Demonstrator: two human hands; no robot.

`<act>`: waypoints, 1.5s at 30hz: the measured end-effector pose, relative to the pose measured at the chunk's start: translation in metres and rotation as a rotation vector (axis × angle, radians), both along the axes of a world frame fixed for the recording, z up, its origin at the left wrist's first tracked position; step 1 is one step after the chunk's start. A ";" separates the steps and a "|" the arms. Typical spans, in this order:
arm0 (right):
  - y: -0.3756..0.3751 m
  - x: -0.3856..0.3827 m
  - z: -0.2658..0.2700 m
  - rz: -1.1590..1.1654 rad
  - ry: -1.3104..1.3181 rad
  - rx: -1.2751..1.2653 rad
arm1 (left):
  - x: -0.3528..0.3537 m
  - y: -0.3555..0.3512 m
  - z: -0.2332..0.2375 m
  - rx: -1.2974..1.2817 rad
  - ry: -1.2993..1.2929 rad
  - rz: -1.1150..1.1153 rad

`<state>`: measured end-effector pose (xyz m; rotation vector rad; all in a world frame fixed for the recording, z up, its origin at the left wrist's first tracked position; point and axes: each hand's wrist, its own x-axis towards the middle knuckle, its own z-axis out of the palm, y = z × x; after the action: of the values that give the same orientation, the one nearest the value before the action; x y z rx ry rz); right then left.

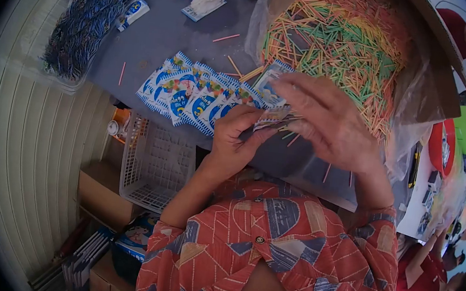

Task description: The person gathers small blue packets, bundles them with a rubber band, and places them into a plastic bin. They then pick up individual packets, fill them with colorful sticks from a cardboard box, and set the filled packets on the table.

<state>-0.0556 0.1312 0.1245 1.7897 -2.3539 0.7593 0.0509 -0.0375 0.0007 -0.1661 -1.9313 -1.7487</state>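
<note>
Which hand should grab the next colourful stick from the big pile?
Probably the right hand: it's nearer the big pile. The left hand is farther away and holds a small packet.

The left hand [235,136] partly hides a packet [272,116] whose print is unreadably small.

On my feed I note a white basket [166,149]. Left of the basket stands a ribbed wall [32,145]; well right of the basket, a red basin [436,147].
</note>
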 end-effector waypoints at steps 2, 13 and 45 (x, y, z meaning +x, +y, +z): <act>-0.007 0.016 -0.016 0.061 0.034 0.136 | 0.006 -0.008 -0.002 -0.096 0.000 -0.038; -0.016 0.033 -0.037 0.054 0.036 0.010 | 0.034 -0.018 0.013 -0.198 -0.240 -0.072; -0.111 0.035 -0.124 -0.249 -0.852 -0.217 | 0.012 -0.168 0.024 -0.495 -0.789 0.043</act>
<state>-0.0210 0.0199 0.0000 1.1663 -2.6972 1.9294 0.0631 -0.2057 0.0248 0.4609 -2.8763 -1.3682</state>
